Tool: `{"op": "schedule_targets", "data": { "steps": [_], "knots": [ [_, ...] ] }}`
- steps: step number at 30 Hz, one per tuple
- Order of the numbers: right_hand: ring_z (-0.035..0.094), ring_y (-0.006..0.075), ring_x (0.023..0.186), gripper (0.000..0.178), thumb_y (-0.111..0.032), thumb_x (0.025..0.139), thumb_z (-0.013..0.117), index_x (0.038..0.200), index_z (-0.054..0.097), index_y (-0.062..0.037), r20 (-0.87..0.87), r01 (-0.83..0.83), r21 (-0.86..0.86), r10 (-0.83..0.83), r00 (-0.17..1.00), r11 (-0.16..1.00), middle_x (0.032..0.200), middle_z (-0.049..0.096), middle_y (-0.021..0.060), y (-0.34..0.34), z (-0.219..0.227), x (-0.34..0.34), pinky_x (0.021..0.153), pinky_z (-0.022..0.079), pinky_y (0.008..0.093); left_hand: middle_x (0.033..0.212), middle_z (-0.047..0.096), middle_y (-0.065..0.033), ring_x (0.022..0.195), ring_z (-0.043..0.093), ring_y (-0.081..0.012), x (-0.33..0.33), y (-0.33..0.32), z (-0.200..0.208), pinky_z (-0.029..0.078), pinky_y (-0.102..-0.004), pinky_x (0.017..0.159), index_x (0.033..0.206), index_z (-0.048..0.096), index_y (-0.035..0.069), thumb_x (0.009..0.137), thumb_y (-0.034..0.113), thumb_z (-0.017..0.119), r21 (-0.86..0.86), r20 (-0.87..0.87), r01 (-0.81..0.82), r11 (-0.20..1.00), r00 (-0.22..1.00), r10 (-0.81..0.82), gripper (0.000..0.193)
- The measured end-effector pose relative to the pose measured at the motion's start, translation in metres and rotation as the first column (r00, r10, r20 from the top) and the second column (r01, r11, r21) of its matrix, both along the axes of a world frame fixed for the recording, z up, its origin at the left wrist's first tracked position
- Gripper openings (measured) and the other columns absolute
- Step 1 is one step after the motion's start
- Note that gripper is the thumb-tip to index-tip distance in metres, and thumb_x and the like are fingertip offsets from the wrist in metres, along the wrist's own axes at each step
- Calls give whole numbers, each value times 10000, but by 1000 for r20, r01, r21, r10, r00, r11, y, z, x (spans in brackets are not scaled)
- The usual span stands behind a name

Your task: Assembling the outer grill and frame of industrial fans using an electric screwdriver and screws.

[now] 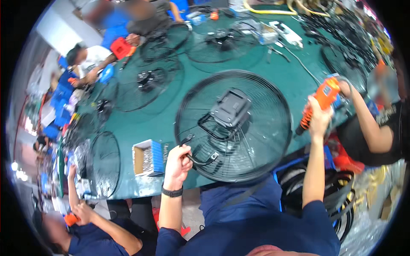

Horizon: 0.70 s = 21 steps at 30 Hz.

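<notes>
My left hand (177, 166) is closed round a curved black handle (200, 162), its flattened ends sticking out past my fingers. The handle is over the near left rim of a round black wire fan guard (273, 141) that lies in front of me. A black box-shaped housing (231, 107) sits at the guard's middle, with a black loop-shaped bracket (209, 130) at its near left side. Off the guard's right side, my right hand (320, 118) grips an orange electric screwdriver (328, 94), its dark tip slanting down and left.
An open blue box of small metal parts (157, 157) stands left of the guard on the green table (179, 81). More fan guards (147, 83) lie beyond. At right, a co-worker's hand (345, 87) is close to my screwdriver. Black rings (299, 179) fill a blue crate below.
</notes>
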State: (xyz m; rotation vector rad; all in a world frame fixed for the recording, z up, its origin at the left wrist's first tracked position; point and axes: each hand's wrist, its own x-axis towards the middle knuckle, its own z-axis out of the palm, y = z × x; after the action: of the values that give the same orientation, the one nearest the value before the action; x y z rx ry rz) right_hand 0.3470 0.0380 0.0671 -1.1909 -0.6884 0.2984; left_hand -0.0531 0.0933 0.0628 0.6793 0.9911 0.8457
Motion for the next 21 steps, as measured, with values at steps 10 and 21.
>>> {"op": "schedule_targets", "data": {
  "steps": [10,21],
  "knots": [
    [508,114,472,142,-57,833,607,924,516,4,74,22,3,-22,997,1000,612,515,38,-2,6,-14,461,425,246,590,459,80,404,328,2,-11,45,-17,233,-160,373,983,616,9,840,88,617,228,-98,-74,971,990,99,163],
    [502,116,480,161,-68,839,597,942,496,4,44,43,32,-44,998,999,609,510,41,-6,7,-22,485,423,245,925,606,-138,710,552,-160,-20,-8,-39,449,-244,586,1171,493,-96,878,-20,500,197,195,-328,924,937,291,303]
  ]
}}
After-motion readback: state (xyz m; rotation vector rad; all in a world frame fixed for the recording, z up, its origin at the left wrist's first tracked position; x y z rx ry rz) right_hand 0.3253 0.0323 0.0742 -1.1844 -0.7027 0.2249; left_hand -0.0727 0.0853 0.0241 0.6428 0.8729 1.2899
